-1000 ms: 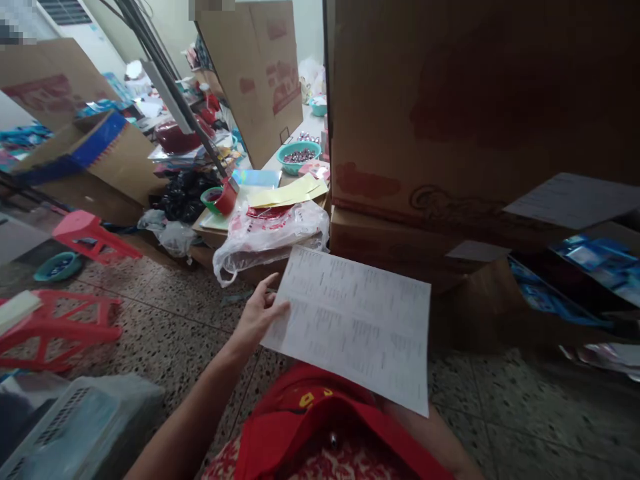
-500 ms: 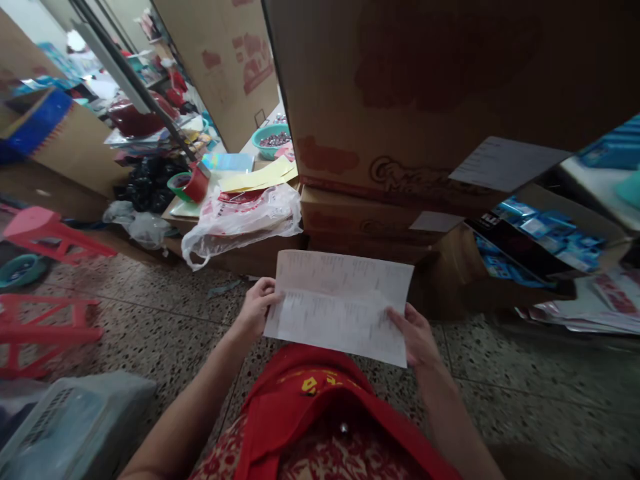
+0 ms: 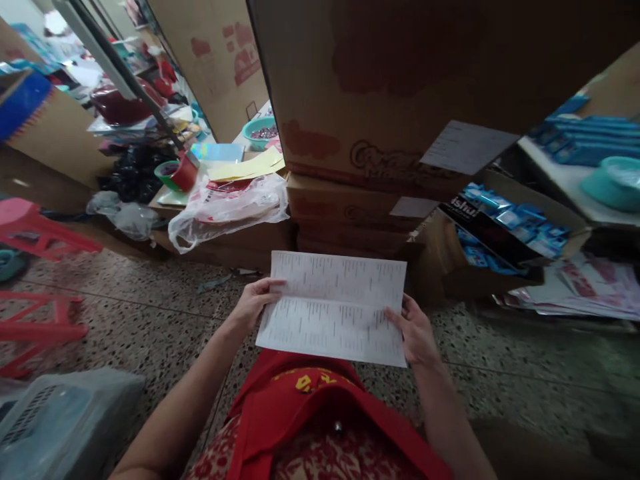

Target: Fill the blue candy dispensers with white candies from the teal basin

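A white printed sheet (image 3: 335, 310), with a crease across its middle, is spread out in front of my red apron (image 3: 320, 400). My left hand (image 3: 257, 300) pinches its left edge, fingers on top of the paper. At the right edge my right hand (image 3: 413, 327) grips it, with a finger lying over the printed side. Rows of small text cover the sheet, too small to read. Beyond the paper stand stacked cardboard boxes (image 3: 345, 127) with a paper label (image 3: 467, 148).
A white plastic bag (image 3: 230, 207) and yellow paper (image 3: 250, 165) lie beyond the sheet to the left. Pink stools (image 3: 45, 230) and a grey crate (image 3: 65, 413) stand at left. An open box of blue packets (image 3: 525, 227) is at right.
The view has shifted slightly right, so the surroundings appear further left. The sheet has tilted a little and its print looks sharper. Both hands still hold it.
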Available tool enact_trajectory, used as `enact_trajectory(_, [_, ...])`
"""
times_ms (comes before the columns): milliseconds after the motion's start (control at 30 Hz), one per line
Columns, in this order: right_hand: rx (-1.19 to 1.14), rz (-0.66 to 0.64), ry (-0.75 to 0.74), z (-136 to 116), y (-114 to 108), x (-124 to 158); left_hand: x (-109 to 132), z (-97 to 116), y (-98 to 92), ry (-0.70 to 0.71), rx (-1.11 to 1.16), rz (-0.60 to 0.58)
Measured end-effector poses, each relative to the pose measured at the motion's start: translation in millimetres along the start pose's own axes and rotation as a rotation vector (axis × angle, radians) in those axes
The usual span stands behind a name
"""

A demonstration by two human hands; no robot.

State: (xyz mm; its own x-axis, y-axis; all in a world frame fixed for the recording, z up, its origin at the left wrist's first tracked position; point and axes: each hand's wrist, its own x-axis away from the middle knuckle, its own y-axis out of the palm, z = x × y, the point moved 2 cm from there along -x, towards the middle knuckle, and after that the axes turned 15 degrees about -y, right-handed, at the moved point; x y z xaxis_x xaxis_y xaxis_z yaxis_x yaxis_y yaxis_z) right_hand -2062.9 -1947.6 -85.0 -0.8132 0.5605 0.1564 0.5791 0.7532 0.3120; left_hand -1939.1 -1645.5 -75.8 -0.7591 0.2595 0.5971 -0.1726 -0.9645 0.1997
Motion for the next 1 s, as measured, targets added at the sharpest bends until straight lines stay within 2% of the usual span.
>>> enact_trajectory(133, [-0.047, 0.04, 0.02, 0.1, -10.2, 9.6, 8.9, -3.3, 7.7, -0.079, 0.066, 0.006])
enact_trajectory(400, [-0.067, 0.08, 0.103, 17.4, -21.6, 20.3, 16.2, -5.1, 13.9, -0.064, 0.066, 0.022])
enact_trajectory(467, [-0.045, 0.103, 0.082, 20.0, -20.6, 21.4, 18.1, -3.7, 15.1, -0.045, -0.04, -0.025])
enact_trajectory(533, [-0.019, 0.123, 0.055, 18.6, -18.8, 22.9, 19.5, -0.2, 16.2, -0.023, -0.243, -0.067])
enact_trajectory(633, [0.001, 0.112, -0.007, 10.2, -15.3, 26.5, 17.3, 9.2, 15.4, 0.036, -0.505, -0.014])
enact_trajectory(700, [0.012, 0.086, -0.057, 3.0, -13.1, 29.4, 12.9, 16.7, 14.3, 0.07, -0.566, 0.031])
enact_trajectory(800, [0.132, 0.026, -0.109, -7.1, -10.2, 31.9, 5.1, 27.9, 12.3, 0.138, -0.603, 0.043])
enact_trajectory(867, [0.301, -0.048, -0.152, -13.7, -7.8, 31.0, 0.5, 35.4, 9.2, 0.221, -0.628, 0.04])
enact_trajectory(933, [0.504, -0.103, -0.249, -20.6, -5.1, 28.2, -3.4, 42.3, 3.2, 0.315, -0.683, 0.052])
enact_trajectory(1000, [0.68, -0.105, -0.4, -27.1, -1.9, 24.7, -7.1, 48.0, -4.6, 0.382, -0.771, 0.079])
